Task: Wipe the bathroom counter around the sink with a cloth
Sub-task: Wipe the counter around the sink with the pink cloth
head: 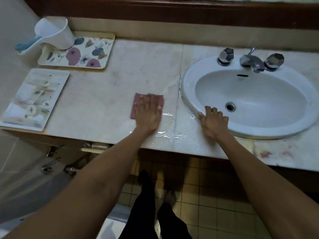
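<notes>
A pink cloth (pixel 136 107) lies flat on the pale marble counter (pixel 107 100), left of the white oval sink (pixel 250 102). My left hand (pixel 149 112) presses down on the cloth with its fingers spread, covering most of the cloth's right side. My right hand (pixel 213 122) rests on the sink's left front rim, fingers curled over the edge, holding nothing. A film of water (pixel 170 133) shines on the counter between my two hands and along the front edge.
A floral tray (pixel 86 52) with a white scoop (pixel 53 33) stands at the back left. A white tray of toiletries (pixel 32 99) sits at the left edge. A chrome tap and two handles (pixel 250 60) stand behind the basin. Reddish stains (pixel 274 152) mark the counter's front right.
</notes>
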The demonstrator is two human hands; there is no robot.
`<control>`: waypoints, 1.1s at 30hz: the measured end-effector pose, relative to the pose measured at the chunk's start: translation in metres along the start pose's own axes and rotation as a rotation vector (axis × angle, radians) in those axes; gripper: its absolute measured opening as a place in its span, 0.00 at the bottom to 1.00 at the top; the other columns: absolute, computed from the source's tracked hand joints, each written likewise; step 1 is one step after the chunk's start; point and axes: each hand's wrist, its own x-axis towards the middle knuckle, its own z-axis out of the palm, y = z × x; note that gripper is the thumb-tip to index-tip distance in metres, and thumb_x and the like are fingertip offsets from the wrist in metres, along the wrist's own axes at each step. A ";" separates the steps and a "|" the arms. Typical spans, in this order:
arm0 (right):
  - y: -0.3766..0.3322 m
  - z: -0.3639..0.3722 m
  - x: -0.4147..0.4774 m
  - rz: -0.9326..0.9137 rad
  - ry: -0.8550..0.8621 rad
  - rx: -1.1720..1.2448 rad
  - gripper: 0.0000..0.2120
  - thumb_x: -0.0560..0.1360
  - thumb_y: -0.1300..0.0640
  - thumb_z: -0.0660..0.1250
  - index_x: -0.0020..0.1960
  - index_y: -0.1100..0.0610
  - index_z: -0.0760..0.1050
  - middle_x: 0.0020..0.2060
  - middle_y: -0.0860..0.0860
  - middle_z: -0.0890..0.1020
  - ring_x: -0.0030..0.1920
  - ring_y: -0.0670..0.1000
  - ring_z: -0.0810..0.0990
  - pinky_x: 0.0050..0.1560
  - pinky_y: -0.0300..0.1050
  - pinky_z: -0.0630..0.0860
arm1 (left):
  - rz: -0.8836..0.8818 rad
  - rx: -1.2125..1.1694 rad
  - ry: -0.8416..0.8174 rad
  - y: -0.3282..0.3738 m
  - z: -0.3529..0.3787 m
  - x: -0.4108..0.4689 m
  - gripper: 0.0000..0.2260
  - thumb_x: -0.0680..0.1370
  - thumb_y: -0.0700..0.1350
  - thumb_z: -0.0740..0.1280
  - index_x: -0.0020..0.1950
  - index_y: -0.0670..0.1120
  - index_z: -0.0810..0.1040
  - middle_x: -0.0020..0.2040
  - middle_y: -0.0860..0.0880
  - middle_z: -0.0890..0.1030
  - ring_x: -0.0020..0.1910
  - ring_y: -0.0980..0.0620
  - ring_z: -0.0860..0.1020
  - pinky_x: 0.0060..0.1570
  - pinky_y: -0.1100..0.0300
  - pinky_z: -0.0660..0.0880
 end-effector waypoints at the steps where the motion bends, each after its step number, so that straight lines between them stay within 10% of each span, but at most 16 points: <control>1: 0.000 0.000 0.000 -0.002 -0.002 0.002 0.24 0.83 0.43 0.46 0.71 0.56 0.62 0.64 0.60 0.72 0.61 0.64 0.72 0.59 0.60 0.66 | 0.094 0.009 0.010 0.020 0.006 -0.007 0.25 0.83 0.54 0.50 0.80 0.47 0.62 0.79 0.40 0.64 0.77 0.32 0.60 0.72 0.31 0.57; 11: 0.000 -0.008 0.000 0.023 -0.057 0.084 0.25 0.82 0.42 0.48 0.71 0.56 0.63 0.66 0.60 0.71 0.64 0.64 0.70 0.61 0.59 0.64 | 0.613 0.105 -0.075 -0.031 0.006 -0.105 0.25 0.85 0.57 0.47 0.82 0.55 0.54 0.83 0.52 0.53 0.82 0.48 0.48 0.79 0.45 0.48; 16: 0.001 -0.008 0.000 0.014 -0.067 0.084 0.25 0.83 0.43 0.47 0.72 0.56 0.63 0.66 0.60 0.71 0.64 0.64 0.70 0.62 0.59 0.64 | 0.243 0.105 -0.058 -0.103 -0.016 -0.053 0.26 0.83 0.59 0.43 0.82 0.57 0.51 0.83 0.51 0.52 0.82 0.45 0.49 0.76 0.37 0.53; 21: 0.001 -0.006 0.002 0.023 -0.075 0.085 0.25 0.83 0.43 0.47 0.73 0.56 0.62 0.67 0.59 0.70 0.66 0.64 0.68 0.63 0.60 0.63 | -0.072 -0.033 0.022 -0.014 -0.001 -0.022 0.26 0.84 0.56 0.49 0.82 0.50 0.55 0.82 0.44 0.56 0.81 0.37 0.52 0.76 0.36 0.47; 27: 0.003 -0.013 0.006 0.037 -0.144 0.147 0.25 0.82 0.42 0.47 0.74 0.54 0.61 0.71 0.59 0.68 0.70 0.63 0.65 0.67 0.60 0.60 | 0.407 -0.040 -0.054 0.064 0.025 -0.086 0.25 0.85 0.55 0.50 0.81 0.49 0.59 0.82 0.45 0.58 0.81 0.39 0.52 0.75 0.35 0.53; 33: 0.001 -0.013 0.001 0.050 -0.124 0.159 0.25 0.82 0.42 0.48 0.74 0.54 0.62 0.70 0.59 0.69 0.70 0.63 0.66 0.67 0.59 0.61 | 0.644 0.128 -0.101 -0.039 0.002 -0.116 0.25 0.85 0.58 0.47 0.82 0.57 0.51 0.83 0.53 0.50 0.82 0.49 0.47 0.79 0.46 0.47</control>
